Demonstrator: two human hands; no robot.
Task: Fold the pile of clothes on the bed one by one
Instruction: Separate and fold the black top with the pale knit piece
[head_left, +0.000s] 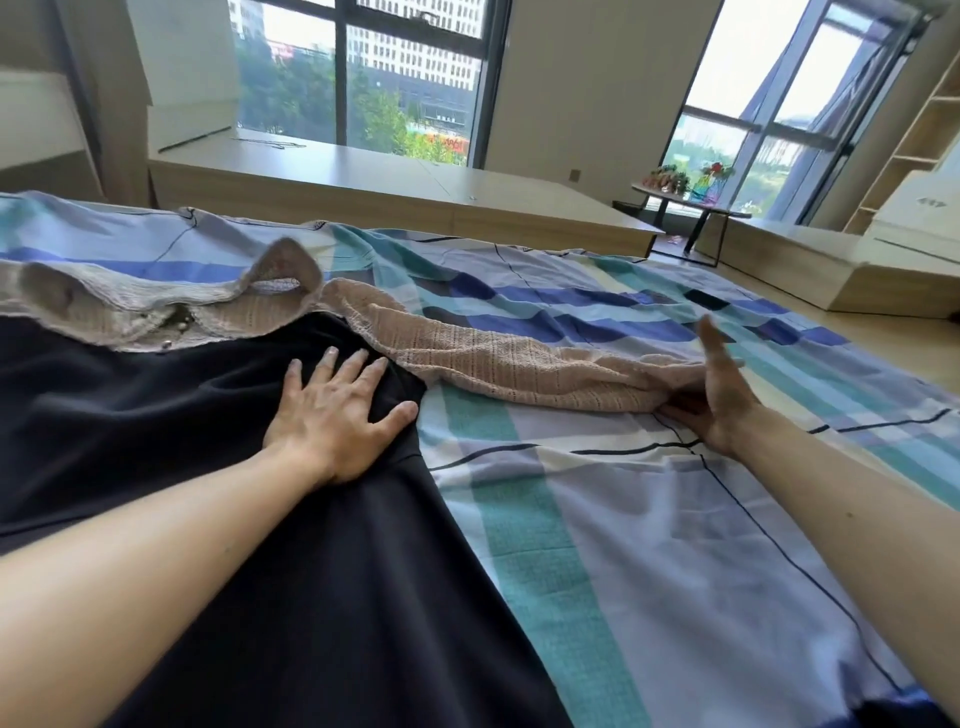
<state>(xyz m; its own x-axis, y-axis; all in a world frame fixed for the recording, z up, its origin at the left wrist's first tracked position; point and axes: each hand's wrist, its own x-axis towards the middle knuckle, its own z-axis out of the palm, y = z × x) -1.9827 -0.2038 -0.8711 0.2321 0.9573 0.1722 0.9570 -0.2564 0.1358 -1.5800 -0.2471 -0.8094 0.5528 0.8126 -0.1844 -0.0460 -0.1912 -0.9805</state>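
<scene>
A bed (649, 545) covered in a blue, teal and white checked sheet fills the view. Beyond its far edge runs a low wooden platform (395, 182) under tall windows, and a small round table (691, 205) with colourful items stands near the right window; none of this reaches the clothes.

A dark garment (260, 519) lies spread flat on the left side of the bed, its long axis running from the near edge away toward the far left. Lying partly on its far end is a beige knitted cardigan (156, 312), collar raised and pointing away; one sleeve (519, 364) stretches out to the right across the sheet, roughly crosswise to the dark garment.

The left hand (332, 410) presses flat on the dark garment, fingers spread wide, holding nothing, just beside where the sleeve begins. The right hand (719, 384) stands on edge at the sleeve's cuff, palm facing left, fingers extended, touching the knit but not closed around it.
</scene>
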